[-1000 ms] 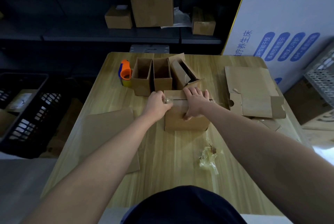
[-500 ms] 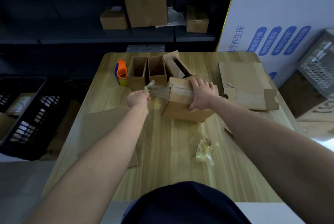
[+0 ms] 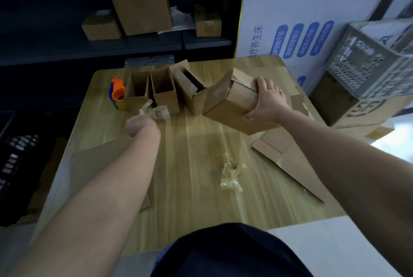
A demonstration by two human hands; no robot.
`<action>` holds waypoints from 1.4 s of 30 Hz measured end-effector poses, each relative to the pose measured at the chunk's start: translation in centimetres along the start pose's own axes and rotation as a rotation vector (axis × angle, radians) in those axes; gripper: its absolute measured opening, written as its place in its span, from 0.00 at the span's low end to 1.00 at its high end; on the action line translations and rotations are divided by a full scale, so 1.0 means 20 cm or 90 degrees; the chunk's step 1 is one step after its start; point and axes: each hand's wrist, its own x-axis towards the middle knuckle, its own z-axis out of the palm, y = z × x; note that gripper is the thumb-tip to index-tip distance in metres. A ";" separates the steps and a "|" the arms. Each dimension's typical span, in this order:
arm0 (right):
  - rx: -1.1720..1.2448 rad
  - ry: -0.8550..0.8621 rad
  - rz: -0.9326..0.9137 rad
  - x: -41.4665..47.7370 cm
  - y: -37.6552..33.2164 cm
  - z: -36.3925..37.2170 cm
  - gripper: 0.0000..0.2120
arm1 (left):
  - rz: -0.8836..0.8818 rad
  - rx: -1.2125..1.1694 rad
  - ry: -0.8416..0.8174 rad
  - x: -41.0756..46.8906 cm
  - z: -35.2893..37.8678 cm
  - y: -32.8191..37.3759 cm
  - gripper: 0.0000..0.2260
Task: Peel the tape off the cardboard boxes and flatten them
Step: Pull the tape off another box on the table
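My right hand (image 3: 267, 101) grips a small cardboard box (image 3: 232, 107) from above; the box is tipped to the right with one flap hanging open on its left. My left hand (image 3: 142, 128) is closed around a crumpled strip of clear tape (image 3: 154, 111), held apart from the box, left of it. Three more open boxes (image 3: 164, 89) stand in a row at the back of the wooden table (image 3: 192, 149). A wad of peeled tape (image 3: 230, 175) lies on the table near me.
An orange and blue tape dispenser (image 3: 117, 93) stands left of the row. Flattened cardboard (image 3: 290, 156) lies at the right, another flat sheet (image 3: 93, 165) under my left arm. A dark crate (image 3: 13, 160) sits left of the table, shelves with boxes (image 3: 140, 12) behind.
My left hand pulled the tape strip free of the box and drew it leftward. My right hand tipped and carried the box to the right and back; its flap swung open.
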 end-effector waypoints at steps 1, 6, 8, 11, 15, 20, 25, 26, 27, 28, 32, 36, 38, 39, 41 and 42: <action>-0.005 0.026 0.016 -0.01 0.04 -0.02 0.55 | 0.028 0.042 -0.030 0.00 0.00 -0.02 0.14; -0.002 0.090 0.044 -0.03 0.09 -0.05 0.55 | 0.211 0.176 -0.263 -0.21 0.09 -0.26 0.09; 0.001 0.093 0.040 -0.05 0.09 -0.04 0.55 | 0.299 0.304 -0.392 -0.33 0.09 -0.39 0.08; 0.001 0.099 0.046 -0.09 0.13 -0.03 0.55 | 0.408 0.465 -0.573 -0.45 0.06 -0.60 0.05; -0.001 0.090 0.046 -0.13 0.19 -0.04 0.55 | 0.454 0.690 -0.728 -0.55 0.01 -0.83 0.06; 0.012 0.066 0.037 -0.16 0.22 -0.02 0.56 | 0.388 0.844 -0.780 -0.53 -0.01 -0.87 0.13; 0.033 0.049 -0.008 -0.16 0.15 0.01 0.56 | 0.312 0.880 -0.726 -0.53 0.03 -0.83 0.05; 0.036 0.046 -0.017 -0.16 0.14 0.02 0.56 | 0.310 0.869 -0.704 -0.52 0.03 -0.83 0.10; 0.039 0.046 -0.027 -0.15 0.12 0.02 0.56 | 0.322 0.862 -0.683 -0.51 0.03 -0.82 0.16; 0.042 0.046 -0.036 -0.15 0.10 0.02 0.56 | 0.345 0.876 -0.669 -0.50 0.02 -0.81 0.20; 0.047 0.031 -0.055 -0.13 0.03 0.04 0.56 | 0.325 0.948 -0.633 -0.41 0.00 -0.70 0.27; 0.023 -0.006 -0.115 -0.09 -0.08 0.10 0.55 | 0.342 0.726 -0.450 -0.31 -0.03 -0.50 0.08; -0.010 -0.041 -0.149 -0.06 -0.17 0.14 0.56 | 0.331 0.474 -0.253 -0.27 -0.06 -0.36 0.08; -0.030 -0.056 -0.166 -0.05 -0.22 0.17 0.56 | 0.327 0.353 -0.193 -0.27 -0.08 -0.28 0.08; -0.067 -0.085 -0.200 -0.03 -0.32 0.23 0.57 | 0.340 0.219 -0.170 -0.26 -0.11 -0.16 0.08; -0.082 -0.098 -0.217 -0.02 -0.38 0.26 0.57 | 0.350 0.187 -0.185 -0.26 -0.12 -0.12 0.08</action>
